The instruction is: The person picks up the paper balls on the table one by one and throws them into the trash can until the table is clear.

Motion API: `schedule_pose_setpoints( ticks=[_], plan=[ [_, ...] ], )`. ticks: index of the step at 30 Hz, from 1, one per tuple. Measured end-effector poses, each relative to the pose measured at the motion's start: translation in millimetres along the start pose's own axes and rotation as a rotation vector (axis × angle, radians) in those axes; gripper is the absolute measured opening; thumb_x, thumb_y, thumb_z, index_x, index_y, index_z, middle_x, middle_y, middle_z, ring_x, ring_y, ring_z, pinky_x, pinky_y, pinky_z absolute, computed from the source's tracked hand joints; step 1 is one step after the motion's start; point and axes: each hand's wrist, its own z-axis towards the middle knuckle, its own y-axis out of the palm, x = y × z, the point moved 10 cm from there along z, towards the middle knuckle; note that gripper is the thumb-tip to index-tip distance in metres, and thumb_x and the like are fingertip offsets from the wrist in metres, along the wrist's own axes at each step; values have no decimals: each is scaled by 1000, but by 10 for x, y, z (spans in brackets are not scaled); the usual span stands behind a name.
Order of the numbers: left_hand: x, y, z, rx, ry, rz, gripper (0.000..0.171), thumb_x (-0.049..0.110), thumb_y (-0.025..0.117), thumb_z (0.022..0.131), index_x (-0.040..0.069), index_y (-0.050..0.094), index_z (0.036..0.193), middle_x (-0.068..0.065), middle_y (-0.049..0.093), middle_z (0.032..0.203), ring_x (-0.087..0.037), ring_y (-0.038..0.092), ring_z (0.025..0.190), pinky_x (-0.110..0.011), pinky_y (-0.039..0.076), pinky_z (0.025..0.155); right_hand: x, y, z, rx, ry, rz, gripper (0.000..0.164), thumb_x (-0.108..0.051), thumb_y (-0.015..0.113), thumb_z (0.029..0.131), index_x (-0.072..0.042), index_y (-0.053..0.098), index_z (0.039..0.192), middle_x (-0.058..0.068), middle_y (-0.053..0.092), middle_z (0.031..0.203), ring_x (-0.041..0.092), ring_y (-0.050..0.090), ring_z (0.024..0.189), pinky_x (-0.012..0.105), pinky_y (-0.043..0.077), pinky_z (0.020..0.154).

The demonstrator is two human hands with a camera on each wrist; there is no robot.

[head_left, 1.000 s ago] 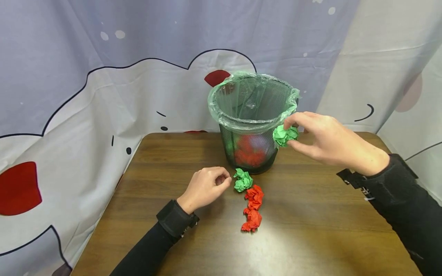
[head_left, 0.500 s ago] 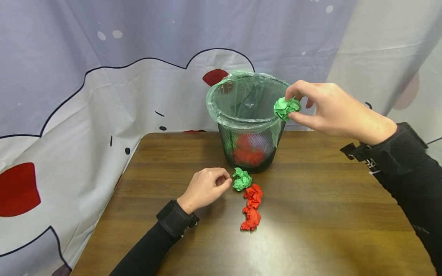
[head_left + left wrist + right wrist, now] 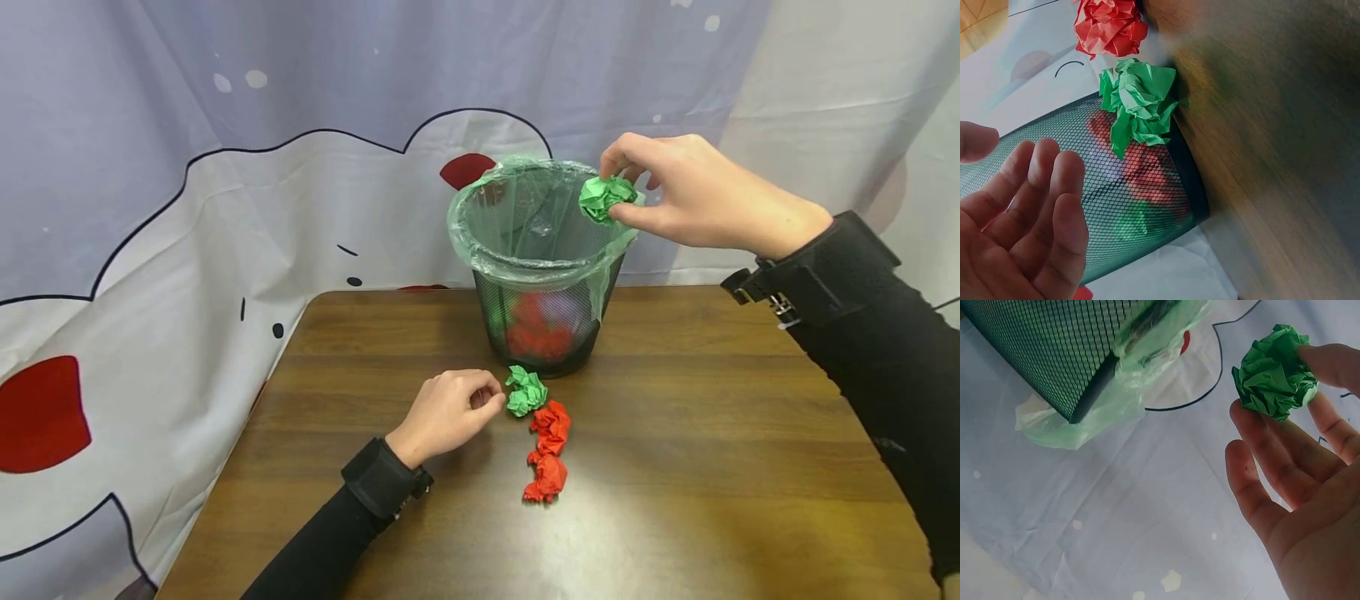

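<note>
Between thumb and fingertips, my right hand [image 3: 690,192] pinches a crumpled green paper ball [image 3: 606,198] at the right rim of a mesh wastebasket [image 3: 540,321]. In the right wrist view the held paper ball [image 3: 1275,374] is apart from the bin's green liner [image 3: 1085,428]. My left hand [image 3: 447,412] holds nothing, its fingers loosely bent near the table. Just right of its fingertips lies another green paper ball [image 3: 527,392], in front of the bin. Two red paper balls [image 3: 551,427] sit nearer me in a line with it.
A thin green bag [image 3: 525,271] lines the bin and folds over its rim. Red, green and purplish crumpled paper [image 3: 540,327] shows through the mesh. The wooden table [image 3: 712,417] ends at a printed curtain [image 3: 300,208] behind.
My right hand has risen with the green paper ball from beside the bin to its rim, then shifted slightly left. The left hand and the papers on the table stay about where they were.
</note>
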Motion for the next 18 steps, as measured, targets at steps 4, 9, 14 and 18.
schedule_pose_setpoints(
  ticks=[4,9,14,18],
  plan=[
    [-3,12,-6,1,-4,-5,8,30,66,92,28,72,88,18,58,73,-1,56,66,-23,43,59,72,18,113,-51,25,6,29,-11,72,88,-10,60,115,5,69,105,25,66,99,38,42,81],
    [-7,28,-14,-3,-4,-3,8,30,66,92,27,72,88,18,58,73,1,54,66,-22,43,59,159,42,244,-105,75,-1,32,-15,72,90,-11,59,119,8,70,103,27,66,100,40,43,80],
    [-6,84,-15,-16,-7,-9,8,30,66,92,27,72,89,18,58,73,-2,57,67,-22,44,60,250,167,321,-197,134,10,39,-20,71,93,-10,58,128,15,68,121,34,63,112,52,47,91],
    [-5,127,-22,-30,-15,-14,9,31,66,93,26,72,89,18,58,73,-3,58,67,-22,44,60,306,264,276,-235,141,10,36,-19,69,94,-9,61,128,14,67,126,34,62,117,59,39,105]
  ],
)
